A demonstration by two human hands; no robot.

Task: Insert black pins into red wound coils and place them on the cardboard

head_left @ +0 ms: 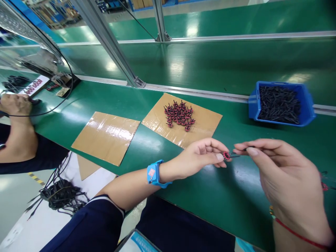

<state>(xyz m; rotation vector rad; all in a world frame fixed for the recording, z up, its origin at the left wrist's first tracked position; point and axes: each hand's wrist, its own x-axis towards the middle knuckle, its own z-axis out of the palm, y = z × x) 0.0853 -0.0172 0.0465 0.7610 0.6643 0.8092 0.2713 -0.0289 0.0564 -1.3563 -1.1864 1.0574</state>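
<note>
My left hand (198, 157) pinches a small ring coil (226, 155) wound in red and black between thumb and fingertips. Thin dark leads (235, 155) stick out of the coil to the right, toward my right hand (288, 171). The thumb and forefinger of that hand are closed on a small black tube (249, 148), mostly covered by the fingertips; whether it sits around a lead I cannot tell. Beyond my left hand, a pile of similar ring coils (180, 113) with upright leads lies on a film-covered cardboard sheet (206, 122).
A blue bin (307, 117) full of short black tubes stands at the back right. Another cardboard sheet (105, 138) lies left. More coils (324, 186) show at the right edge. A metal post (112, 45) rises behind. A co-worker's hand (15, 105) is far left, above bundled black cables (61, 194).
</note>
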